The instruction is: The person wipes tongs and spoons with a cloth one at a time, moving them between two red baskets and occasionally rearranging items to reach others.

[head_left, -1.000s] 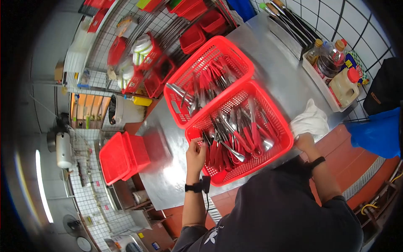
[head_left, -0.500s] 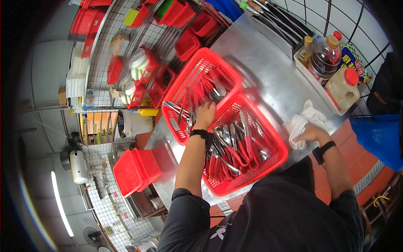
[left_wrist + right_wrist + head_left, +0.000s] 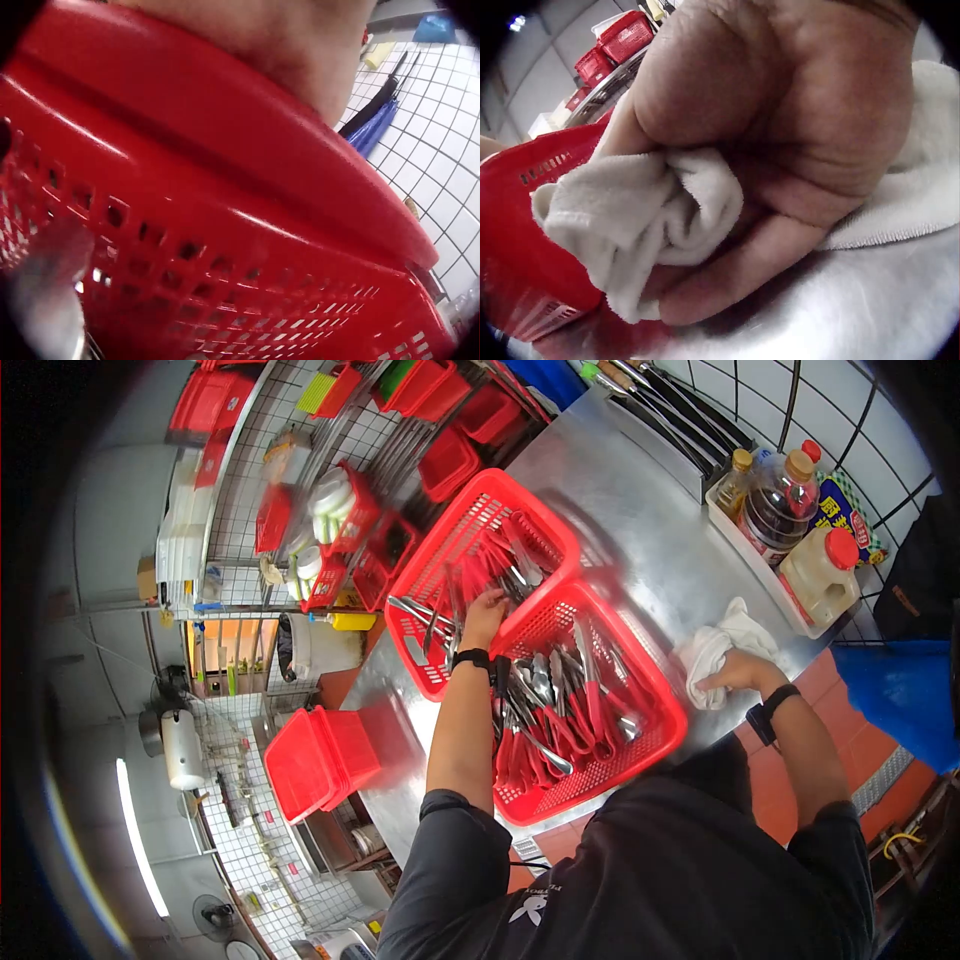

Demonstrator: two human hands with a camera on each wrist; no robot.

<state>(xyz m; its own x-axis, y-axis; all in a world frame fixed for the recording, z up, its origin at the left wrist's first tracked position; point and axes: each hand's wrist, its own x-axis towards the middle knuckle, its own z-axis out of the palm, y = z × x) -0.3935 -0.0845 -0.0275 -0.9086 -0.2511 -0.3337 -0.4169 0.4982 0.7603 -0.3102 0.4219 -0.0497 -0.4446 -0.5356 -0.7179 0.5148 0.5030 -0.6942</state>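
Note:
My left hand (image 3: pixel 484 622) reaches into the far red basket (image 3: pixel 563 532), touching the red-handled tongs (image 3: pixel 500 552) heaped there. Its fingertips are hidden among the utensils, and I cannot tell whether they grip anything. In the left wrist view the palm's heel (image 3: pixel 300 52) crosses over a red basket rim (image 3: pixel 225 97). My right hand (image 3: pixel 745 672) grips a bunched white cloth (image 3: pixel 735 628) on the steel table; in the right wrist view the fingers curl round the cloth's folds (image 3: pixel 630 217). The near red basket (image 3: pixel 672 710) holds more tongs (image 3: pixel 560 720) with red handles.
Right of the baskets, a white tray (image 3: pixel 748 562) of bottles stands on the steel table (image 3: pixel 650 540). A knife rack (image 3: pixel 690 465) is at the back. Stacked red bins (image 3: pixel 310 760) sit at the table's left end. Shelves with red containers (image 3: pixel 450 465) rise behind.
My left hand has moved from the near basket's edge into the far basket. My right hand has come from beside the white cloth to gripping it.

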